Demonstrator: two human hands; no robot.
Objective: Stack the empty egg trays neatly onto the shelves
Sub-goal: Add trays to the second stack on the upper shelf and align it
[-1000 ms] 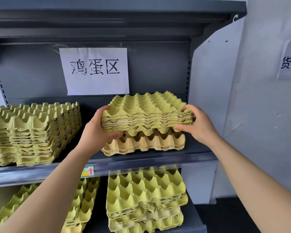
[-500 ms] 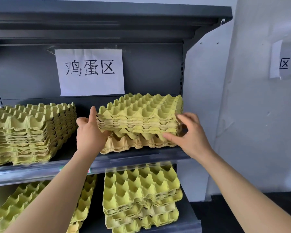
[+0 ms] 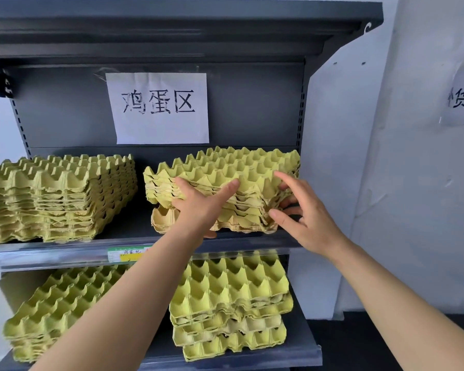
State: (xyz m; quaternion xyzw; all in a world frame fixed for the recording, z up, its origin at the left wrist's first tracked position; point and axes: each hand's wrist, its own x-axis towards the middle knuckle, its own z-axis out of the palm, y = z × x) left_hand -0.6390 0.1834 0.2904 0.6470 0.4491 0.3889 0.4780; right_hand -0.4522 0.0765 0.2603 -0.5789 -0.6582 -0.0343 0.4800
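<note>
Stack of green egg trays [image 3: 225,170] sits on the right half of the upper shelf [image 3: 65,254], resting on one tan tray [image 3: 162,218] at the bottom. The green trays overhang the tan tray on the left and look a bit skewed to it. Layers at the front right corner look ruffled, not fully nested.

Left hand [image 3: 198,207] lies flat against the stack's front face, fingers straight and together, pointing right, pressing the tray edges. Right hand [image 3: 306,214] is at the front right corner, fingers spread wide, some fingertips touching the corner layers; cannot tell contact for all of them. Neither hand grips anything.

Step, as judged: squaring up the stack now that it is on the shelf. To do it well:
- Push with flat fingers or palm, since pulp edges likely crush under fingertips.
- Bring the front and right faces in together so the green trays line up over the tan one.
- Press lightly from above so the cups seat.
- Keep the stack back from the shelf lip.

Around: taller stack [image 3: 56,199] on the left of the same shelf, apart from this one. Paper sign [image 3: 160,108] on the back panel above. Price label [image 3: 129,254] on the shelf lip. Lower shelf [image 3: 303,333] holds two more piles: right pile [image 3: 231,298] uneven, left pile [image 3: 62,309] tilted.
</note>
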